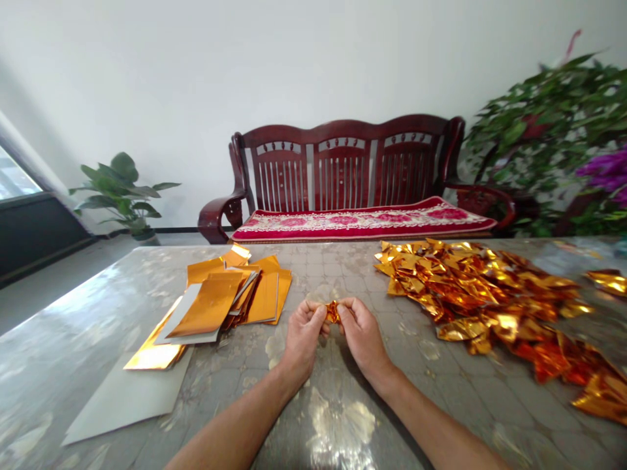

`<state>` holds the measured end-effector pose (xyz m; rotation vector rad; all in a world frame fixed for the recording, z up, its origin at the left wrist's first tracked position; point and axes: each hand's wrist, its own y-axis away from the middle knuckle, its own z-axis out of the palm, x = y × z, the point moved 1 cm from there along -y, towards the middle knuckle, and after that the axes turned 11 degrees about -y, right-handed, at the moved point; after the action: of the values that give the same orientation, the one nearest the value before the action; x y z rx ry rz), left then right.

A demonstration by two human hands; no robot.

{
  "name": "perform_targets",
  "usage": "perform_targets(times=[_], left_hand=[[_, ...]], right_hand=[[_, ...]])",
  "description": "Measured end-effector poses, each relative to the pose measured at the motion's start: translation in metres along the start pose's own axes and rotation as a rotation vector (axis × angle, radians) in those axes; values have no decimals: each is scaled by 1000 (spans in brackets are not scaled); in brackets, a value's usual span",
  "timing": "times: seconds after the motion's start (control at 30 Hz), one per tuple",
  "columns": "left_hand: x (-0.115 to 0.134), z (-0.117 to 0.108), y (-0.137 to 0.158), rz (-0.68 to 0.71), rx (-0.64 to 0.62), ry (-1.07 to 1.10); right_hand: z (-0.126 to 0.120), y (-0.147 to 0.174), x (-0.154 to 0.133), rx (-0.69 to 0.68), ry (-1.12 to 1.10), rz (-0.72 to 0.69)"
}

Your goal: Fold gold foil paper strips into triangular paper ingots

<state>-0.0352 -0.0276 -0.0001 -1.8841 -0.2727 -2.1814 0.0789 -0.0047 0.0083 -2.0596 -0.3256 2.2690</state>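
We are pinching a small piece of orange-gold foil paper (pixel 333 312) between the thumbs and fingers of our left hand (pixel 302 336) and right hand (pixel 365 336), over the middle of a glossy, flower-patterned tabletop (pixel 235 398). It is gleaming, puckered and creased. Smooth rectangular foil sheets (pixel 208 303) are lying stacked leftward; pointed, folded foil pieces (pixel 470 281) are glinting in a heap rightward.

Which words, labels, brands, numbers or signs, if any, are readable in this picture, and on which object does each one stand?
None can be read.
Flat, rectangular gold foil sheets, pile of folded gold foil pieces, and small gold foil piece between left hand and right hand: no lettering visible.
Crumpled, clear plastic at far right: too blurred to tell whether it bears print.
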Motion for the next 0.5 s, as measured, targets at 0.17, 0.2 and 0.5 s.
perform_targets(times=[0.17, 0.2, 0.5], left_hand=[[0, 3, 5, -21, -2, 57], [0, 4, 6, -21, -3, 62], [5, 8, 13, -50, -14, 18]], right_hand=[[1, 1, 2, 6, 2, -11], [2, 1, 3, 7, 1, -12], [3, 2, 8, -4, 50, -29]])
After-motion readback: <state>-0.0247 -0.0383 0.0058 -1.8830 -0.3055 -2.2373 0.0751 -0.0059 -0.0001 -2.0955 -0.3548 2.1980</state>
